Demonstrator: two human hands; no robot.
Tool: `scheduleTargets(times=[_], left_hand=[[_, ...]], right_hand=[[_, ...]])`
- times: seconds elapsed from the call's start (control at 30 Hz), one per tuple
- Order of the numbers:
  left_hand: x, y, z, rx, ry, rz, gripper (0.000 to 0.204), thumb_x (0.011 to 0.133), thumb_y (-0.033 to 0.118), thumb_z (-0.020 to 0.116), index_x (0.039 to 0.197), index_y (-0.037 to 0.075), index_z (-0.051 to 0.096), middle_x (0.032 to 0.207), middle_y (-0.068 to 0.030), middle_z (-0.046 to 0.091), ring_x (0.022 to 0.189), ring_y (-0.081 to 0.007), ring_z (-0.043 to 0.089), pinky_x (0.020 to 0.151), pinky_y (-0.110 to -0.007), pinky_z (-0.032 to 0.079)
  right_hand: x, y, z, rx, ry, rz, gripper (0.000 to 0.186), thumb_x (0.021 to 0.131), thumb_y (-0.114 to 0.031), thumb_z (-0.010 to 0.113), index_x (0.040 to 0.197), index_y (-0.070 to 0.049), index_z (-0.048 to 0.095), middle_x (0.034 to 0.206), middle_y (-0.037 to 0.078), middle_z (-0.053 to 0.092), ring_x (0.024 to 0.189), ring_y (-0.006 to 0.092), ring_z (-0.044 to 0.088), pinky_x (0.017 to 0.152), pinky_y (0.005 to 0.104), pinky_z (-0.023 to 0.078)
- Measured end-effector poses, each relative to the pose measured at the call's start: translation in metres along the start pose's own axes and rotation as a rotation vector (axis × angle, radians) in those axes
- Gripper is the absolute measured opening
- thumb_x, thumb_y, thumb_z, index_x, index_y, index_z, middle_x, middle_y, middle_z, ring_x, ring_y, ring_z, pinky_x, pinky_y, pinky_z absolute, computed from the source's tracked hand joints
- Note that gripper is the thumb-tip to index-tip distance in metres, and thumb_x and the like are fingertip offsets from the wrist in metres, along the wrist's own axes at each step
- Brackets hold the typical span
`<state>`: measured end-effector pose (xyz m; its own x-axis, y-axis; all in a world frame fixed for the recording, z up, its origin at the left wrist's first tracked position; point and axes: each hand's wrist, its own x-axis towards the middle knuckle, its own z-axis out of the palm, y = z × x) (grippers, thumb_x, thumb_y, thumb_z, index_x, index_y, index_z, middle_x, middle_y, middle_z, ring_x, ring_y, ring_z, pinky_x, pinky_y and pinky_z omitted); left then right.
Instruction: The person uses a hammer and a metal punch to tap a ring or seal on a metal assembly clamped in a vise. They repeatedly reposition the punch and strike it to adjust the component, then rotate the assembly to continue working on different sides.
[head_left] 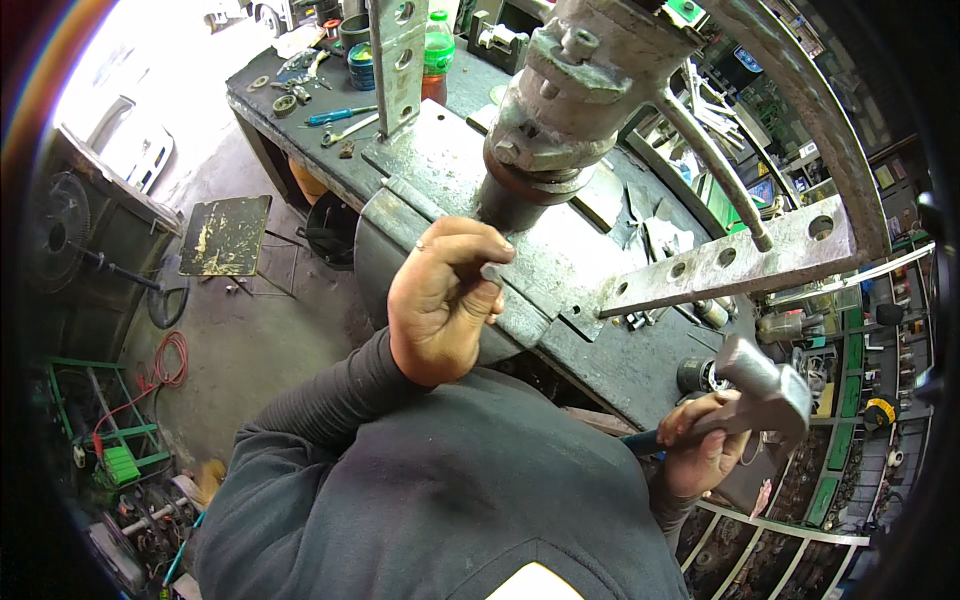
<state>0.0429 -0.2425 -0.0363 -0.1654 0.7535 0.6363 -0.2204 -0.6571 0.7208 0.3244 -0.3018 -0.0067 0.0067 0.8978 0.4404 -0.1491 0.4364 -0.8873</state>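
My left hand point(440, 305) is closed, thumb and curled fingers pinching a small metal pin point(491, 272) whose round end shows; the rest of it is hidden in the grip. It is raised in front of a steel plate point(430, 155) on the bench. On that plate stands a large grey cast metal housing point(560, 100) with a dark round lower end. Lower right, my right hand point(705, 445) is wrapped round a hammer point(765, 390), near its metal head. The hammer is held up, apart from the housing.
Perforated steel uprights point(400, 70) and a perforated bar point(720, 262) frame the housing. On the dark bench lie a blue-handled screwdriver point(340, 116), a wrench point(350, 130) and a green-capped bottle point(437, 55). A worn stool point(225, 235) and a red cable point(165, 365) are at left.
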Motion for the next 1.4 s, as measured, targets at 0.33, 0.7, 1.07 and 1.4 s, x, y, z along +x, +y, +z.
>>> scheduleTargets(times=[0.33, 0.7, 1.07, 1.4], left_hand=[[-0.007, 0.014, -0.016, -0.007, 0.207, -0.102, 0.025, 0.088, -0.005, 0.043, 0.113, -0.002, 0.044, 0.093, -0.0124, 0.056, 0.066, -0.0055, 0.045, 0.055, -0.018, 0.041], [-0.012, 0.028, -0.014, 0.149, 0.243, -0.182, 0.019, 0.088, -0.004, 0.051, 0.107, -0.004, 0.049, 0.089, -0.0109, 0.060, 0.077, -0.0103, 0.059, 0.063, -0.019, 0.045], [-0.019, 0.017, 0.002, 0.296, 0.185, -0.093, 0.019, 0.086, -0.003, 0.057, 0.104, -0.002, 0.052, 0.094, -0.0087, 0.060, 0.079, -0.0101, 0.057, 0.069, -0.021, 0.047], [-0.006, 0.048, 0.000, 0.278, 0.277, 0.068, 0.015, 0.090, 0.006, 0.049, 0.103, -0.002, 0.049, 0.093, -0.0118, 0.057, 0.082, -0.0222, 0.060, 0.072, -0.034, 0.051]], right_hand=[[-0.018, 0.026, 0.000, -0.013, -0.075, 0.184, 0.037, 0.082, -0.018, 0.067, 0.105, 0.006, 0.050, 0.077, 0.013, 0.055, 0.062, 0.0194, 0.051, 0.052, 0.0320, 0.043], [-0.037, 0.031, -0.008, -0.083, -0.246, 0.397, 0.032, 0.078, -0.005, 0.067, 0.106, 0.004, 0.056, 0.099, 0.014, 0.062, 0.086, 0.0214, 0.059, 0.078, 0.0343, 0.048], [-0.027, 0.031, -0.029, -0.162, -0.395, 0.564, 0.033, 0.073, -0.009, 0.069, 0.102, 0.004, 0.060, 0.094, 0.012, 0.064, 0.085, 0.0195, 0.061, 0.075, 0.0309, 0.047], [-0.023, 0.053, -0.056, -0.001, -0.455, 0.481, 0.034, 0.082, -0.006, 0.061, 0.115, 0.002, 0.055, 0.106, 0.009, 0.060, 0.098, 0.0179, 0.056, 0.086, 0.0308, 0.043]])
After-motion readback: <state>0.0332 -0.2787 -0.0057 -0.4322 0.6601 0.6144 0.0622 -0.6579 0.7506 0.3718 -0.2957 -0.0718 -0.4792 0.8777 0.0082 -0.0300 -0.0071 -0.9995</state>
